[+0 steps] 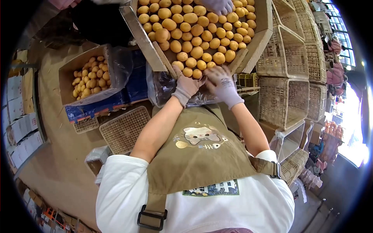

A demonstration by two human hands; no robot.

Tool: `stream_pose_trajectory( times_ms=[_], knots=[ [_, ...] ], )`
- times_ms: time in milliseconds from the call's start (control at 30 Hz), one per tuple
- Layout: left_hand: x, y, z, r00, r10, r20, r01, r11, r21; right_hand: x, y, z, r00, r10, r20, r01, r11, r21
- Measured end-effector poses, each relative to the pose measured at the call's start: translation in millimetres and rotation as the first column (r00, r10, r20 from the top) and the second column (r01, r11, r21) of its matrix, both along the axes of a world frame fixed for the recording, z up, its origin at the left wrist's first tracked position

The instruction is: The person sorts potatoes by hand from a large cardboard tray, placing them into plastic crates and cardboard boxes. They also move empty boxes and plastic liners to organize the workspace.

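Head view: one wide sorting tray (261, 37) holds dozens of yellow fruits (196, 39), too many to count, and one plastic-lined cardboard box (66, 75) off to your left holds a smaller heap of the same. The fruits at the tray's near edge lie right under your two gloved hands. Your left hand (186, 87) curls against them, but you cannot tell whether it grips one. Your right hand (223, 85) lies spread open on them. Another person's gloved hand (217, 6) rests at the far edge.

The fruit (196, 52) looks smooth and matt, baskets (285, 58) wicker.
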State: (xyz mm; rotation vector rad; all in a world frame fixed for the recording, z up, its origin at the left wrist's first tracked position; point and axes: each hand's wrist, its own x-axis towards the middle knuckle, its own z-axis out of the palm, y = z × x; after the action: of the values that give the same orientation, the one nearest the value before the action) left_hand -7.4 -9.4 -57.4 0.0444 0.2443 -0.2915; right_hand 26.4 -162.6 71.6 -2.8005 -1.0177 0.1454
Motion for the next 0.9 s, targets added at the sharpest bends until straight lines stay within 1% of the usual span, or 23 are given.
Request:
stream_pose_trajectory(
  times_ms=[67, 100, 133, 167, 200, 267, 300, 333, 400, 433, 467, 533, 567, 633, 667, 733, 767, 800, 833, 867, 900],
  knots=[
    [1.9, 4.6, 26.3, 0.955, -0.024, -0.295, -0.009, 0.994, -0.108, 27.8, -7.8, 20.9, 0.977, -0.137, 0.166, 0.155, 0.983, -0.098],
    [1.2, 2.8, 32.0, 0.980, 0.012, -0.196, -0.023, 0.998, -0.055, 40.9, -6.9, 32.0, 0.957, -0.180, 0.227, 0.235, 0.942, -0.239],
    [0.7, -1.1, 38.4, 0.971, 0.003, -0.238, -0.019, 0.998, -0.061, 55.1, -7.0, 37.4, 0.932, -0.211, 0.295, 0.315, 0.875, -0.367],
    [1.2, -6.7, 45.1, 0.960, -0.004, -0.279, -0.015, 0.998, -0.066, 73.1, -17.1, 24.0, 0.943, -0.160, 0.292, 0.280, 0.858, -0.431],
    [1.7, -12.8, 46.8, 0.948, -0.011, -0.319, -0.012, 0.997, -0.070, 81.5, -12.7, 20.5, 0.951, -0.179, 0.252, 0.287, 0.815, -0.504],
    [5.4, -25.4, 45.4, 0.888, -0.069, -0.454, 0.006, 0.990, -0.139, 99.1, -1.3, 13.4, 0.959, -0.221, 0.177, 0.283, 0.715, -0.639],
    [5.0, -30.7, 39.8, 0.918, -0.056, -0.393, 0.017, 0.995, -0.102, 106.9, 1.9, 7.2, 0.952, -0.253, 0.171, 0.301, 0.687, -0.661],
    [6.0, -34.2, 34.0, 0.943, -0.047, -0.330, 0.027, 0.998, -0.064, 110.8, -2.0, 4.9, 0.960, -0.246, 0.133, 0.271, 0.703, -0.658],
    [9.7, -33.0, 36.8, 0.917, -0.048, -0.397, 0.017, 0.997, -0.080, 105.4, 8.9, 38.8, 0.972, -0.227, 0.060, 0.211, 0.729, -0.652],
    [10.5, -32.6, 38.0, 0.901, -0.050, -0.431, 0.011, 0.996, -0.092, 100.3, 8.4, 49.2, 0.962, -0.270, 0.046, 0.249, 0.792, -0.557],
    [11.9, -30.6, 41.6, 0.894, -0.066, -0.442, 0.037, 0.997, -0.074, 94.8, -6.4, 41.5, 0.961, -0.238, 0.139, 0.274, 0.874, -0.402],
    [12.7, -31.8, 41.3, 0.932, -0.065, -0.355, 0.040, 0.996, -0.078, 80.3, -18.1, 46.7, 0.969, -0.235, -0.078, 0.216, 0.956, -0.196],
    [11.3, -34.1, 41.7, 0.939, -0.053, -0.340, 0.025, 0.996, -0.086, 69.2, -11.1, 52.9, 0.966, -0.221, -0.133, 0.164, 0.926, -0.340],
    [15.5, -37.3, 45.2, 0.955, -0.046, -0.294, 0.020, 0.996, -0.091, 60.2, 17.9, 65.1, 0.957, -0.187, -0.223, 0.024, 0.814, -0.580],
    [16.9, -38.7, 48.4, 0.942, -0.028, -0.334, 0.005, 0.998, -0.069, 66.5, 13.2, 43.7, 0.973, -0.170, -0.160, 0.060, 0.843, -0.534],
    [17.3, -36.2, 45.8, 0.966, -0.048, -0.254, 0.032, 0.997, -0.066, 84.5, 23.1, 35.0, 0.945, -0.234, -0.230, 0.074, 0.834, -0.547],
    [16.2, -34.3, 45.3, 0.975, -0.083, -0.208, 0.074, 0.996, -0.049, 90.1, 26.1, 37.6, 0.948, -0.207, -0.244, 0.032, 0.820, -0.571],
    [16.8, -33.8, 44.6, 0.969, -0.094, -0.227, 0.088, 0.995, -0.040, 94.0, 28.1, 41.2, 0.949, -0.181, -0.257, -0.008, 0.802, -0.597],
    [18.0, -34.4, 44.1, 0.978, -0.079, -0.192, 0.081, 0.997, -0.001, 95.7, 28.8, 36.6, 0.953, -0.189, -0.235, 0.015, 0.808, -0.589],
    [18.7, -35.8, 44.7, 0.986, -0.067, -0.154, 0.072, 0.997, 0.031, 99.6, 25.7, 17.1, 0.960, -0.186, -0.209, 0.031, 0.812, -0.583],
    [19.4, -34.6, 39.7, 0.979, -0.097, -0.179, 0.091, 0.995, -0.044, 96.9, 28.2, 25.4, 0.955, -0.218, -0.202, 0.062, 0.811, -0.582]
  ],
)
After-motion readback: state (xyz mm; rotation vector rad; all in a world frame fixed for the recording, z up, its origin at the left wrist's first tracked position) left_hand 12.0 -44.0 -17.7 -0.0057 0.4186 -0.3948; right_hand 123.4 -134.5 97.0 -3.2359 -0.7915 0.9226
